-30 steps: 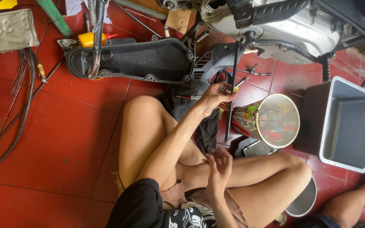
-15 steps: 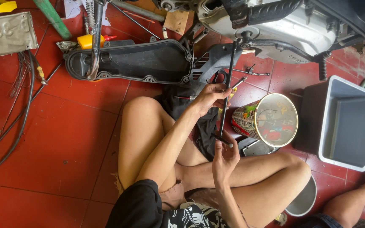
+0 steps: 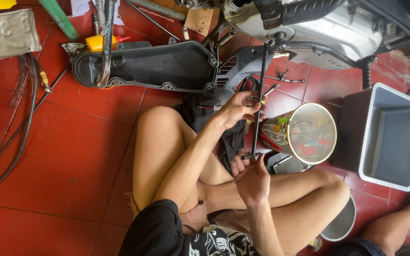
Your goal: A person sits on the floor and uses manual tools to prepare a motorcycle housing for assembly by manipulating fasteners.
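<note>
1. Your left hand (image 3: 237, 108) now sits higher along the long black rod tool (image 3: 260, 95), its fingers curled around the shaft about midway up; half a second ago it was in much the same place, and a second ago it worked lower and nearer the floor
2. Your right hand (image 3: 251, 178) has come up from your lap to the rod's lower end, where the cross handle (image 3: 251, 155) rests against your palm; the fingers are half closed around it, cupping rather than clenched
3. The rod now stands nearly upright in the picture, its far tip at the engine casing (image 3: 328, 28) of the scooter, just beside the dark arm below the casing; a second ago the tool was not lined up this way
4. I judge that you have gone from fetching the tool to seating it: one hand steadies the shaft, the other is set to turn the handle
5. Whether the tip has actually engaged a fastener is hidden from this view
6. The printed tin can (image 3: 304, 132) lies on its side just right of the rod, the grey plastic bin (image 3: 390, 135) stands beyond it, and the black cover (image 3: 153, 66) lies on the red tile floor (image 3: 62, 156), all unmoved
</note>
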